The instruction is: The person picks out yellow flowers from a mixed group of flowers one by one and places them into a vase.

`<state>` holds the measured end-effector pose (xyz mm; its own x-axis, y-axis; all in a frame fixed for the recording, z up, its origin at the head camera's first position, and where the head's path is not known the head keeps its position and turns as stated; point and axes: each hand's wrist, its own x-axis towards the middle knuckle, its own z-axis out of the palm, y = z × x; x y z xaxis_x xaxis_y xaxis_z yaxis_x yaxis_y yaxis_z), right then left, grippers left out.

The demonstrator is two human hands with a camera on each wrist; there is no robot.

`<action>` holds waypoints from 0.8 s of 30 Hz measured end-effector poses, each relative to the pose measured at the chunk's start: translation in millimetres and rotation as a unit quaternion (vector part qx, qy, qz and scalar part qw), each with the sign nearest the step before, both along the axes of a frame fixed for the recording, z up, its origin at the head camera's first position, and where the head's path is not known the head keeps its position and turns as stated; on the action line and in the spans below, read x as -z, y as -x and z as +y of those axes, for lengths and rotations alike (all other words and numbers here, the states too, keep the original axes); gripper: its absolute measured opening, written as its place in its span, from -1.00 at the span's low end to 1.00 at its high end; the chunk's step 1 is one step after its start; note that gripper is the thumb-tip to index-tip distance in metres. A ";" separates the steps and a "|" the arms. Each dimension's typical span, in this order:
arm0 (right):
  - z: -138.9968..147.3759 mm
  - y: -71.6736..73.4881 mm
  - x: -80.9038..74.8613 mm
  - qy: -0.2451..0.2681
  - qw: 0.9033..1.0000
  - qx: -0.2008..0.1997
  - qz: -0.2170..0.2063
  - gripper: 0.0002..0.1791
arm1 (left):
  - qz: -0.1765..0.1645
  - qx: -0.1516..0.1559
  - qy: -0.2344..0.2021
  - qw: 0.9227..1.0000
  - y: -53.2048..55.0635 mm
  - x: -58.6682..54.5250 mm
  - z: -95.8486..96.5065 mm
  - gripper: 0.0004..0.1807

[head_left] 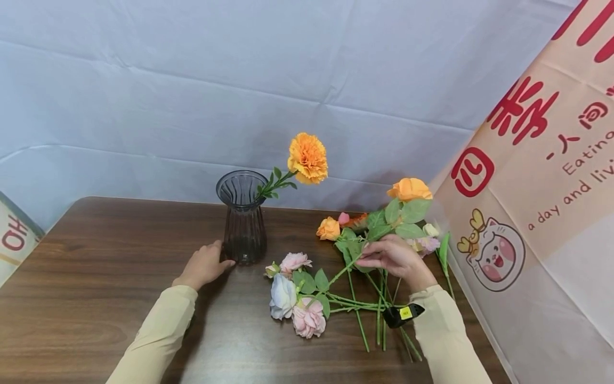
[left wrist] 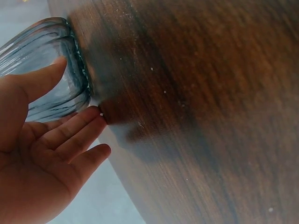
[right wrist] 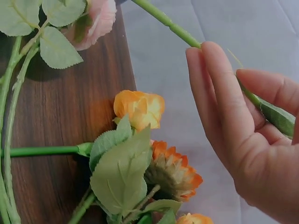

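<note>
A dark, see-through ribbed glass vase point(head_left: 245, 229) stands upright on the table, holding an orange carnation point(head_left: 308, 158) that leans right over its rim. My left hand point(head_left: 205, 265) is at the vase's base; in the left wrist view its thumb lies across the glass point(left wrist: 51, 51) and the fingers reach to the far side. My right hand point(head_left: 394, 260) pinches a green stem point(right wrist: 163, 18) between thumb and fingers, above the loose flowers. The stem slants down left toward the pink roses, and an orange rose point(head_left: 410, 190) with broad leaves shows beyond the hand.
Pink and pale blue artificial roses point(head_left: 284, 296) lie front centre, their stems crossing others at right. Another orange rose point(head_left: 329, 229) and an orange flower point(right wrist: 173, 172) lie behind. A pale cloth point(head_left: 168, 106) hangs behind the wooden table point(head_left: 120, 298); a printed banner point(head_left: 537, 213) borders it right.
</note>
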<state>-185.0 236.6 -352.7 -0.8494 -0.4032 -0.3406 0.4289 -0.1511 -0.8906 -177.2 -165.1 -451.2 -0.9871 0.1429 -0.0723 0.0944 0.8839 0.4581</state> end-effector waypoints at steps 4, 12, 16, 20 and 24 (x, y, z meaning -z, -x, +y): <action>-4.6 -0.2 2.1 0.012 1.000 0.000 -0.007 -0.68 | 0.001 0.001 0.000 1.000 0.4 0.3 0.3 -0.31; -9.2 0.5 4.1 0.032 0.999 0.004 -0.014 -0.64 | 0.002 0.003 0.001 1.000 0.2 0.5 0.2 -0.30; -11.4 0.8 4.2 0.053 0.998 0.007 -0.021 -0.63 | 0.005 0.005 0.001 1.000 -0.4 -0.1 -0.5 -0.30; -14.0 0.8 3.9 0.063 0.998 0.009 -0.019 -0.62 | 0.004 0.007 0.001 1.000 -0.7 -0.9 -0.3 -0.30; -17.3 1.1 2.6 0.074 0.997 0.019 -0.016 -0.62 | 0.000 0.005 0.003 1.000 -0.6 -1.5 0.7 -0.30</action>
<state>-186.0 219.3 -355.3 -0.8544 -0.4189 -0.3074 0.4486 -0.2965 -0.8431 -176.5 -164.4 -449.7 -0.9856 0.1529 -0.0726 0.1039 0.8852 0.4536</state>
